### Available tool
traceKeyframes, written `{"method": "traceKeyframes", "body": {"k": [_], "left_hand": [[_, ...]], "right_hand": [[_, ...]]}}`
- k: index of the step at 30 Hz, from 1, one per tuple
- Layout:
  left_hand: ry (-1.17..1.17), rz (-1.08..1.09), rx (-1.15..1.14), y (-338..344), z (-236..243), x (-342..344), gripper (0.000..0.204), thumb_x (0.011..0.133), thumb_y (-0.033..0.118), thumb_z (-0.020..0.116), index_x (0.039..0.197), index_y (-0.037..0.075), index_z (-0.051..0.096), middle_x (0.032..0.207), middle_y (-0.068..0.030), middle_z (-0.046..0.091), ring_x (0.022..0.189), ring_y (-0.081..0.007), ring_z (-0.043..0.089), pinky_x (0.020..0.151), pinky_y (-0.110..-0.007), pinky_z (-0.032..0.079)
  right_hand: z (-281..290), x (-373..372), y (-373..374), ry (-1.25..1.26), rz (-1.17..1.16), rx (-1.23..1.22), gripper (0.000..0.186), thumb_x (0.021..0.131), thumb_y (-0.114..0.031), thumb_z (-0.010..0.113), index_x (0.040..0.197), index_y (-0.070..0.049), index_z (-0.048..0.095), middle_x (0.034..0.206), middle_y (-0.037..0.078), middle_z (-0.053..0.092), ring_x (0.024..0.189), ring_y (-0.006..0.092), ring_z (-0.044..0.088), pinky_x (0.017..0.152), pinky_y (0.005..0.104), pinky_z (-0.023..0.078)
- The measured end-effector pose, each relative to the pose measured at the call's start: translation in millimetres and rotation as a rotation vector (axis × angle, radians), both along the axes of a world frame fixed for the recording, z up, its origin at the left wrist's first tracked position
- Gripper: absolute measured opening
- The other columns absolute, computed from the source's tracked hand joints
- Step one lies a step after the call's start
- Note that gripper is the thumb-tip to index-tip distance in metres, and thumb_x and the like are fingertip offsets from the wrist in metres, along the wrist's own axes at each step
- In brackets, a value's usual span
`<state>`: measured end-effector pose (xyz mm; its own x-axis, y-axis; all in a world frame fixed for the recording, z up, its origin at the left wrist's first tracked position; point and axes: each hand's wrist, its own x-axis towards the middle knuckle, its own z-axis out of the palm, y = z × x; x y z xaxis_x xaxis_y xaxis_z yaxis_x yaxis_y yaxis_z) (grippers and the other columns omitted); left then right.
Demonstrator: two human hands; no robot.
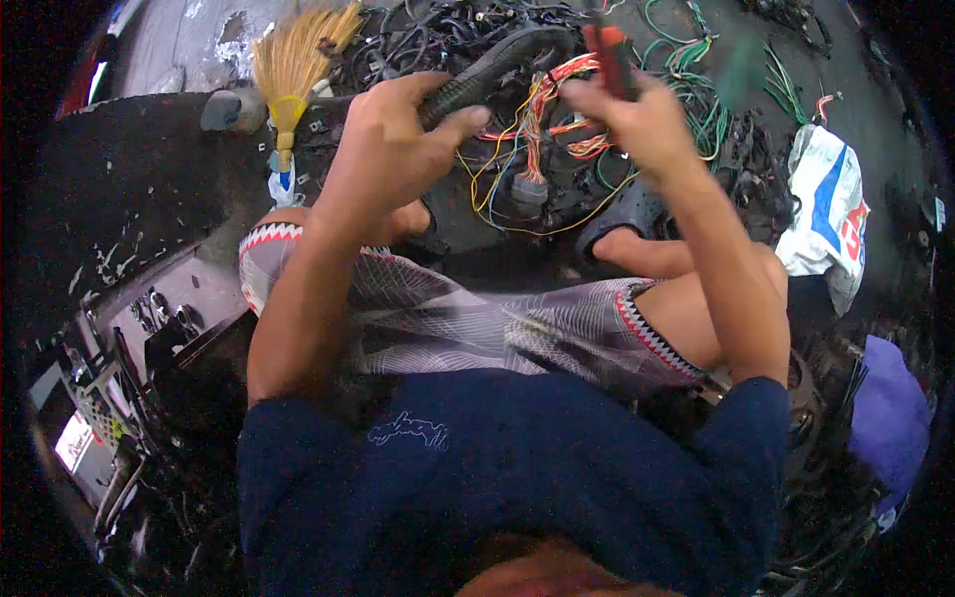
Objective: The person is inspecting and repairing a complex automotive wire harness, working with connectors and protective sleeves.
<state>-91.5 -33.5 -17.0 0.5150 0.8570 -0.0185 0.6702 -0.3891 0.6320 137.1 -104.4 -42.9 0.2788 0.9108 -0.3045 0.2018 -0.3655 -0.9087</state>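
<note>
My left hand [398,134] is closed round one end of a black corrugated tube [497,65], which arcs up and to the right. To its right, my right hand [642,124] grips a red-and-black hand tool [612,60], slightly smeared by motion; its exact kind cannot be made out. Between and below the hands hangs a wire bundle [537,119] of red, orange and white strands, with loose yellow and blue wires. It runs down to a grey connector [529,187] near the floor between my feet.
A heap of black cables [428,45] lies at the far side, with green wires [701,109] to the right. A straw hand broom [298,60] is at the far left. A white plastic bag [826,199] and a purple cloth-like item [890,418] lie to the right.
</note>
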Motion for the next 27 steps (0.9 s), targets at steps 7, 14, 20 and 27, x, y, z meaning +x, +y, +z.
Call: {"method": "traceKeyframes", "body": {"k": [7,14,20,27], "left_hand": [[-0.13,-0.071,-0.237,-10.9,-14.0,21.6,0.037,0.082,0.028,0.065,0.103,-0.003,0.065,0.086,-0.0219,0.067,0.078,-0.0312,0.067,0.072,-0.035,0.05],[-0.261,-0.016,-0.424,-6.9,-7.2,20.9,0.031,0.087,0.024,0.061,0.091,-0.005,0.067,0.073,-0.0095,0.067,0.065,-0.0103,0.058,0.062,-0.027,0.047],[-0.419,0.15,-0.58,-15.6,-9.6,26.6,0.03,0.09,0.021,0.057,0.086,-0.008,0.065,0.071,-0.0065,0.065,0.064,-0.0079,0.058,0.058,-0.023,0.046],[-0.637,0.216,-0.717,-14.9,-12.6,23.0,0.028,0.091,0.019,0.056,0.087,-0.008,0.064,0.07,-0.0062,0.065,0.062,-0.0069,0.058,0.055,-0.022,0.048]], "right_hand": [[-26.3,-43.7,5.2,0.646,-0.378,0.14,0.022,0.072,-0.016,0.079,0.071,-0.004,0.061,0.072,0.0,0.06,0.062,0.0091,0.054,0.056,0.0259,0.044],[-31.3,-41.3,5.4,0.643,-0.274,0.22,0.028,0.068,-0.013,0.082,0.072,-0.007,0.055,0.066,-0.005,0.051,0.057,0.007,0.046,0.05,0.0251,0.039],[-24.4,-40.4,6.0,0.629,-0.257,0.266,0.031,0.065,-0.012,0.083,0.073,-0.01,0.053,0.07,-0.005,0.05,0.061,0.007,0.046,0.055,0.0231,0.039],[-15.3,-32.7,4.3,0.737,-0.191,0.191,0.029,0.066,-0.006,0.08,0.082,-0.007,0.056,0.076,-0.002,0.054,0.069,0.0099,0.053,0.066,0.0266,0.045]]}}
